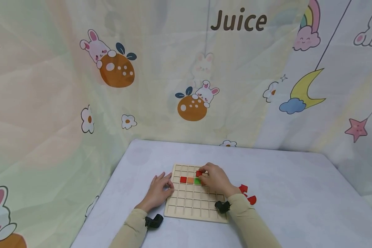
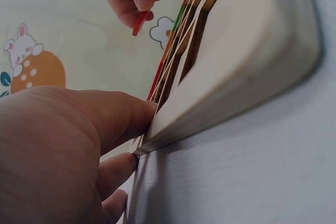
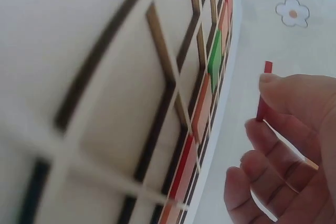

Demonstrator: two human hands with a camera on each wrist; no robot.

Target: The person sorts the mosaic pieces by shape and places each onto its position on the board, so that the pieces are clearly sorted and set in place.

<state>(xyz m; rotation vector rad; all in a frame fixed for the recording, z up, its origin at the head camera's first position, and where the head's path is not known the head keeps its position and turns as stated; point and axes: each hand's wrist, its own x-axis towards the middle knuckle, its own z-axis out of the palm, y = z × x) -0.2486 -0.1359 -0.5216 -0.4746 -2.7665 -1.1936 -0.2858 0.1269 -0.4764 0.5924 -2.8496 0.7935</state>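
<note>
A wooden grid board (image 1: 186,203) lies on the table, with red (image 1: 183,179), orange (image 1: 190,180) and green (image 1: 197,181) square tiles in one row of its cells. My left hand (image 1: 157,193) is at the board's left edge, thumb and a finger pinching the rim (image 2: 210,108). Over the upper right part of the board, my right hand (image 1: 215,177) pinches a red square tile (image 1: 199,173) between thumb and fingers. The right wrist view shows that tile (image 3: 265,90) edge-on, raised off the board. My right hand partly covers the row's right end.
Several red pieces (image 1: 243,188) lie on the table to the right of the board, partly behind my right forearm. A white cloth covers the table (image 1: 297,199). A printed curtain (image 1: 161,103) hangs behind it. Each wrist carries a small black camera (image 1: 154,221).
</note>
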